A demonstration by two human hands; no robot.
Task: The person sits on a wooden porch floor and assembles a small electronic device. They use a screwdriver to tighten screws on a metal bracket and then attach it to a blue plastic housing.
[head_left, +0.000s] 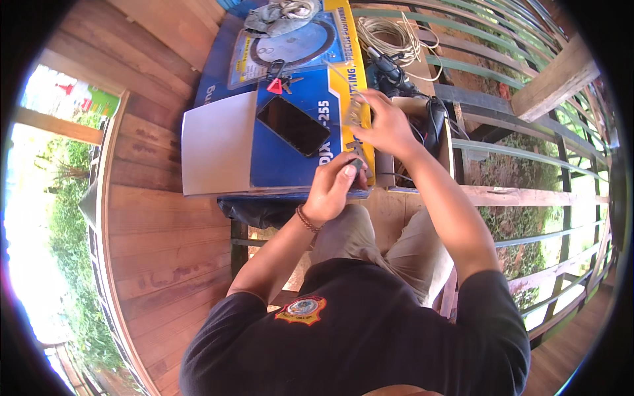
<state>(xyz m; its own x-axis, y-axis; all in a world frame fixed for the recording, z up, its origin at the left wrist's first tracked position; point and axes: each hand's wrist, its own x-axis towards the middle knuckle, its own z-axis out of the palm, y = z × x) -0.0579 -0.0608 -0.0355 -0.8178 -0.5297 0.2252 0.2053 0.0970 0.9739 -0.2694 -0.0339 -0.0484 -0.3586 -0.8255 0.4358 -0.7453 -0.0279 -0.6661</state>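
Note:
My left hand (pixel 333 185) is closed round a small dark piece (pixel 357 165), whose kind I cannot make out, at the near right corner of a blue and yellow printed box (pixel 281 168). Just beyond it my right hand (pixel 386 125) curls over the box's yellow edge. Its thumb and fingers close toward a thin, clear-looking piece (pixel 357 109), too blurred to name. Left of both hands lies a black smartphone (pixel 294 125), screen up and slanted. A bunch of keys (pixel 287 82) with a red triangular tag (pixel 275 86) rests just past the phone.
A white sheet (pixel 218 145) covers the box's left part, and a grey cloth (pixel 281 16) is crumpled at its far end. To the right are a coiled pale cable (pixel 389 39), a black tool (pixel 389 71) and an open carton (pixel 446 148). Slatted railing (pixel 528 152) runs along the right.

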